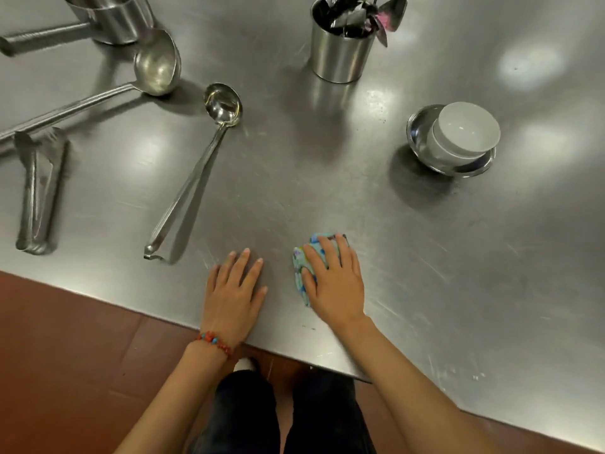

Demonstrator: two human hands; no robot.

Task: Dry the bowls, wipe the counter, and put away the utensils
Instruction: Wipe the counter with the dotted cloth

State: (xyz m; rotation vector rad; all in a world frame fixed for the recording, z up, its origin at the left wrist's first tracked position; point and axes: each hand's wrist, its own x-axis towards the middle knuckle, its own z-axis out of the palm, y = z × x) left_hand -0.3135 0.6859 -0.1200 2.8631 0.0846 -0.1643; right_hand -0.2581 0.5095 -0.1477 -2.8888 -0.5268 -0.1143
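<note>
Bowls first: a small white ceramic bowl sits nested inside a shallow stainless steel bowl, tilted a bit, over toward the right side of the brushed stainless steel counter. Right hand is pressed flat-ish on a folded light blue patterned cloth close to the near edge, fingers spread over the top of it, so it's holding the cloth down against the metal. Left hand is just beside it, palm down and fingers spread wide on the bare counter, holding nothing; there's a red and blue beaded bracelet on that wrist. Utensils are still out: a steel ladle lies diagonally left of centre with its handle end near the front edge, a bigger, duller ladle lies behind it toward the far left, and steel tongs lie near the left edge. A steel cylindrical utensil holder packed with spoons stands at the far edge, and a steel pot with a long handle is in the far left corner. Reddish-brown floor tiles below.
</note>
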